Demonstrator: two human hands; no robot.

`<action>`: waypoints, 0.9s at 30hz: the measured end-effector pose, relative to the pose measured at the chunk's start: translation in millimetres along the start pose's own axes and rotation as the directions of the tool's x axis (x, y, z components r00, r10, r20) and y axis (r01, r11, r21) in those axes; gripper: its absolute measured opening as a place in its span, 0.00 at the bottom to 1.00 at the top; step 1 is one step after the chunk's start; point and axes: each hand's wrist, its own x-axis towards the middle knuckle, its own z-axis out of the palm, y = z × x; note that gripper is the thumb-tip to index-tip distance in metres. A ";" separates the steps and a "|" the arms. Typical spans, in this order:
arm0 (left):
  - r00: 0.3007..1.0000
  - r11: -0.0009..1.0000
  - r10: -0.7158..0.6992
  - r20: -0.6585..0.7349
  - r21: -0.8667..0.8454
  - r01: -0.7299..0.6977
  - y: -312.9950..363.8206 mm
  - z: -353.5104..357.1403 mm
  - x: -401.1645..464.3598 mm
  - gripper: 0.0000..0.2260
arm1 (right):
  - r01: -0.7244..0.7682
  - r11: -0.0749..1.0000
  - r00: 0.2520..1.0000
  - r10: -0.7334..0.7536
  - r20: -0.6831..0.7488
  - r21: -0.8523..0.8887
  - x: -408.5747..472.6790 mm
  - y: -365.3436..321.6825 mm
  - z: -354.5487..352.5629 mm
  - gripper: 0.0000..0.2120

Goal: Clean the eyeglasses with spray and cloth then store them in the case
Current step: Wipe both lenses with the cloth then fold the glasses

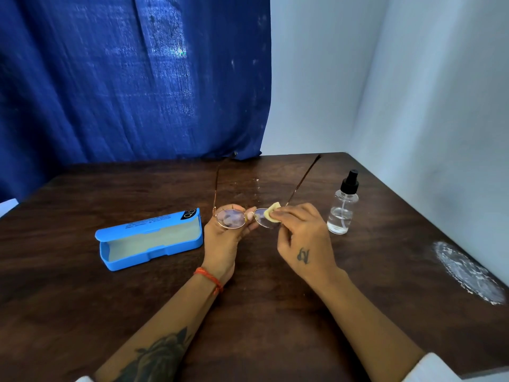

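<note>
Table [275, 312]: fills the lower half of the frame. Case [150, 239]: open, on the table, left of centre. Eyeglasses [242, 217]: centre frame, above the tabletop, right of the case, temples pointing toward the far edge. Left hand [224, 235]: at the left lens. Right hand [305, 238]: at the right lens, cloth [272, 213] between fingers and lens. Spray bottle [343, 205]: upright on the table, right of the hands. Curtain [132, 78]: behind the table, upper left

Your single head camera looks forward and down, close over the wooden table [275, 312], facing a blue curtain [124, 78] and a white wall [413, 92].
</note>
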 end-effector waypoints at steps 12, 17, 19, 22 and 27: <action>0.996 0.994 0.083 -0.043 0.079 -0.080 -1.4 -1.4 1.6 0.07 | -0.025 0.992 0.999 0.028 -0.023 0.122 0.5 -2.5 -1.5 0.12; 0.998 0.998 0.052 -0.019 0.049 -0.051 -0.2 -0.3 1.0 0.06 | 0.015 0.997 0.999 -0.013 0.035 -0.074 -1.5 -4.1 3.6 0.18; 0.998 0.997 0.061 -0.005 0.039 -0.061 0.5 0.2 0.8 0.06 | 0.007 0.997 0.996 0.000 0.086 -0.082 -1.5 -7.3 7.8 0.20; 0.997 0.995 0.078 -0.006 0.068 -0.077 0.8 -0.6 0.6 0.07 | -0.028 0.998 0.995 0.023 0.099 0.049 -1.1 -7.7 7.7 0.20; 0.996 0.993 0.085 -0.026 0.084 -0.083 -0.8 -0.9 0.0 0.06 | -0.105 0.976 0.994 0.106 0.003 0.189 0.7 -5.0 0.6 0.13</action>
